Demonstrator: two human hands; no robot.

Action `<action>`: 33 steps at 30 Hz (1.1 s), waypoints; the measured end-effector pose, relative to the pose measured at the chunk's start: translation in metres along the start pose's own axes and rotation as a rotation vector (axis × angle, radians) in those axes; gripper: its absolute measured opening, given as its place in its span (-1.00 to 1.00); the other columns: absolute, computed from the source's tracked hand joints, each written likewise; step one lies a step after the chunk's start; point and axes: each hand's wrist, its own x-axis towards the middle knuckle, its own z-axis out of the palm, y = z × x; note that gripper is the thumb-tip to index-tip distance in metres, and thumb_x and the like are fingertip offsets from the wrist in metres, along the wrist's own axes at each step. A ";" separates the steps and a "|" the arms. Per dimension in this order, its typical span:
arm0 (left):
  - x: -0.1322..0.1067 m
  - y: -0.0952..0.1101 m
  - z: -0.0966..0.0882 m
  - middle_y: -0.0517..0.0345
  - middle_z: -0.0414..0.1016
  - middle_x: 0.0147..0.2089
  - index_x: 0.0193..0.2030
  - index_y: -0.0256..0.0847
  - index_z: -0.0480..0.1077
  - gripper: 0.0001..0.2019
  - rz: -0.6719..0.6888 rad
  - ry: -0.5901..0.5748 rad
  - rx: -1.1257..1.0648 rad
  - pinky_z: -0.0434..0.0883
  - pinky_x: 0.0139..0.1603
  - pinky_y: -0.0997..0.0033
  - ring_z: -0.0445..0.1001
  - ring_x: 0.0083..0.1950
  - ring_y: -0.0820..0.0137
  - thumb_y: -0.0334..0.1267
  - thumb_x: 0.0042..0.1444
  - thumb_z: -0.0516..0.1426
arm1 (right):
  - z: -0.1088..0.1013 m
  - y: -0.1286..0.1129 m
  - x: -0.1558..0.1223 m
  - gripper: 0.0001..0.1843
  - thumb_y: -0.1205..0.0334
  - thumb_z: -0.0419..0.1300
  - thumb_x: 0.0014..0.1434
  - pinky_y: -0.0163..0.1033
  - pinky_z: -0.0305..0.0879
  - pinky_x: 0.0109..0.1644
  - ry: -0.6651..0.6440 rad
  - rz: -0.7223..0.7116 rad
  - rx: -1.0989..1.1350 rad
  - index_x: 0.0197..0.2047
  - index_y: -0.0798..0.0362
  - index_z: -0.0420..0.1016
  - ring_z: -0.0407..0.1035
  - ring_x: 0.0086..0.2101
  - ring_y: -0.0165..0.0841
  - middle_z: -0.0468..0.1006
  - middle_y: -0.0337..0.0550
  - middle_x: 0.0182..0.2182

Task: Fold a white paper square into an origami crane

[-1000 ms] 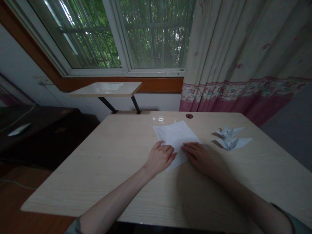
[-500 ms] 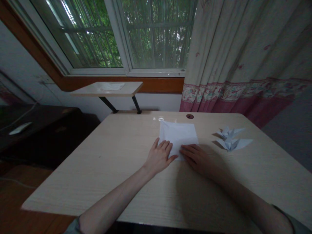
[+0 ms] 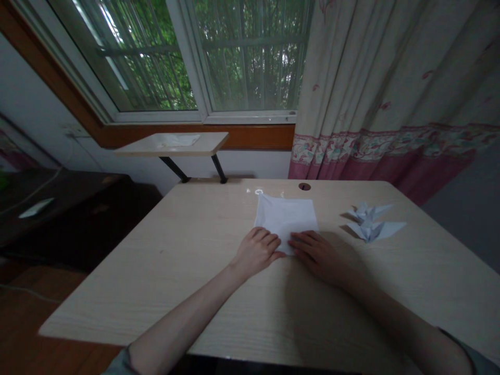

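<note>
A: Where's the paper?
B: A white sheet (image 3: pixel 287 216) lies near the desk's (image 3: pixel 156 276) far edge, 2 origami cranes (image 3: pixel 369 229) to its right.
A: Hands?
B: The left hand (image 3: pixel 258 253) and right hand (image 3: pixel 314 255) press flat on its near edge, unpinched. It's light and limp; lift it by a corner.

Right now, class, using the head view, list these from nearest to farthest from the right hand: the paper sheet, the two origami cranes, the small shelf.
1. White paper sheet: under the right hand's fingertips, to its left.
2. Origami cranes: to the right; the two are too close to call.
3. Small shelf: farthest, ahead and left.
</note>
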 end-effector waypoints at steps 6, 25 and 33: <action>0.000 -0.001 0.003 0.16 0.62 -0.23 -0.11 -0.18 0.47 -0.71 0.050 0.071 0.023 0.35 -0.11 0.31 0.54 -0.16 0.32 -0.06 0.38 0.02 | 0.002 0.000 -0.001 -0.61 0.13 0.13 0.31 0.07 0.31 0.20 -0.010 0.030 0.002 0.17 -0.04 0.49 0.37 0.09 -0.15 0.54 -0.08 0.10; -0.001 -0.003 0.003 0.14 0.60 -0.33 -0.20 -0.20 0.42 -0.84 -0.155 0.060 0.005 0.35 -0.19 0.29 0.55 -0.26 0.29 -0.29 0.38 0.03 | 0.000 0.004 0.001 -0.82 0.18 0.17 0.20 -0.05 0.37 0.02 0.240 0.468 0.222 -0.13 -0.01 0.51 0.50 -0.16 -0.19 0.63 -0.06 -0.19; -0.001 -0.003 0.003 0.10 0.61 -0.29 -0.08 -0.21 0.39 -0.81 -0.192 0.053 -0.004 0.38 -0.17 0.32 0.57 -0.28 0.32 -0.27 0.41 -0.03 | 0.007 0.017 0.001 -0.70 -0.06 0.08 0.30 -0.16 0.38 -0.23 0.225 0.570 0.042 -0.28 -0.05 0.47 0.50 -0.32 -0.21 0.60 -0.08 -0.35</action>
